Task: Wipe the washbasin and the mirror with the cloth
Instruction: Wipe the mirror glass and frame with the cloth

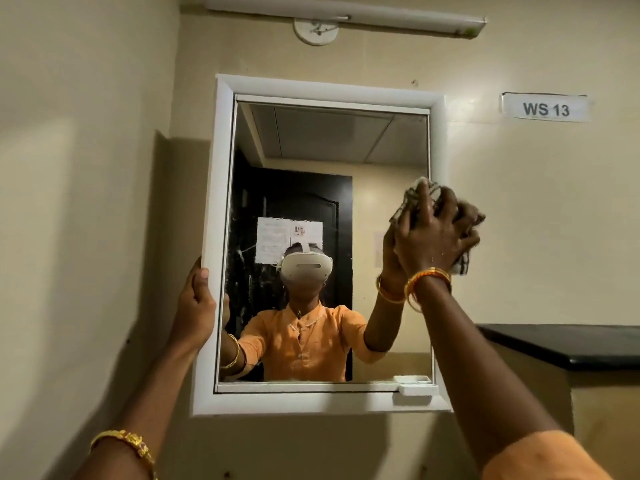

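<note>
Against a cream bathroom wall, the left hand grips the white-framed mirror at its left edge while the right hand clutches a bunched cloth at the glass's right edge — a hard push could tilt the frame.

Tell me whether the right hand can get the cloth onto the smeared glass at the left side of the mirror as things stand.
Probably yes. The right hand grips the cloth at the right edge of the mirror, and nothing stands between it and the glass. The left hand only holds the white frame, outside the glass.
</note>
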